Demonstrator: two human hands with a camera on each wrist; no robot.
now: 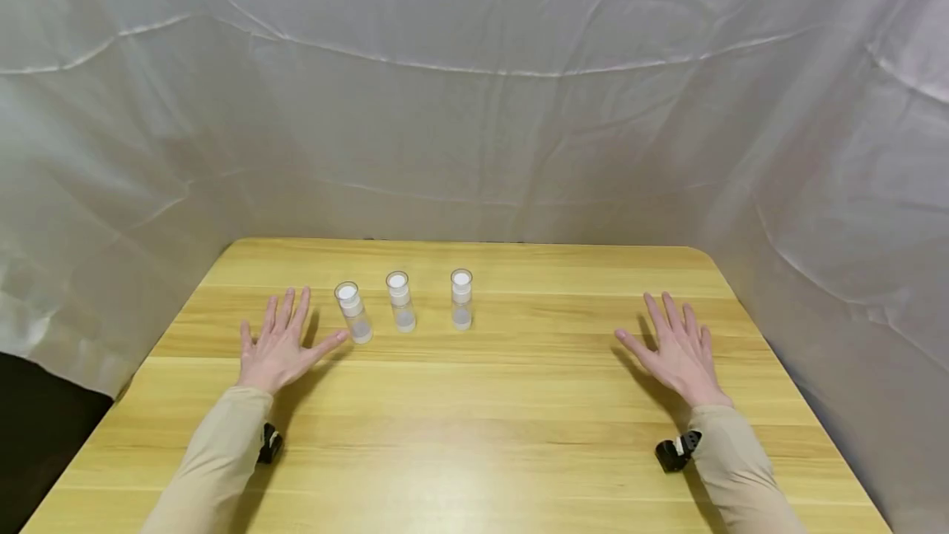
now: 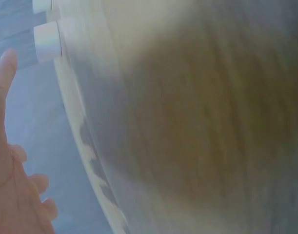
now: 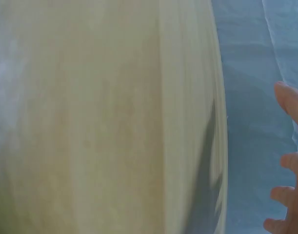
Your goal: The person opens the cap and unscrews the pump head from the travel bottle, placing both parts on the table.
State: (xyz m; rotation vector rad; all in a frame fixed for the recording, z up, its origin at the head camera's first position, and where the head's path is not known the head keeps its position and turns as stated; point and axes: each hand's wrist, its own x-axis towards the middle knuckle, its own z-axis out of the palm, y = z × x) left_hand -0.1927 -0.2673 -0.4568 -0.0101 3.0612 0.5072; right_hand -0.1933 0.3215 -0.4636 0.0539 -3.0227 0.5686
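Observation:
Three clear cylinders with white tops and white bases stand upright in a loose row on the table: a left cylinder (image 1: 353, 313), a middle cylinder (image 1: 401, 302) and a right cylinder (image 1: 461, 300). My left hand (image 1: 276, 354) is spread beside the left cylinder, its thumb tip close to that cylinder's base; whether they touch I cannot tell. In the left wrist view a white base (image 2: 47, 41) shows near the thumb. Far to the right, my right hand (image 1: 680, 359) is spread over the table with nothing in it. Both hands cast shadows on the wood.
The light wooden table (image 1: 474, 419) has rounded far corners. Grey-white cloth (image 1: 474, 122) hangs behind it and along both sides. A dark area (image 1: 44, 427) lies beyond the left edge. Small black devices sit at the left wrist (image 1: 270, 443) and right wrist (image 1: 678, 452).

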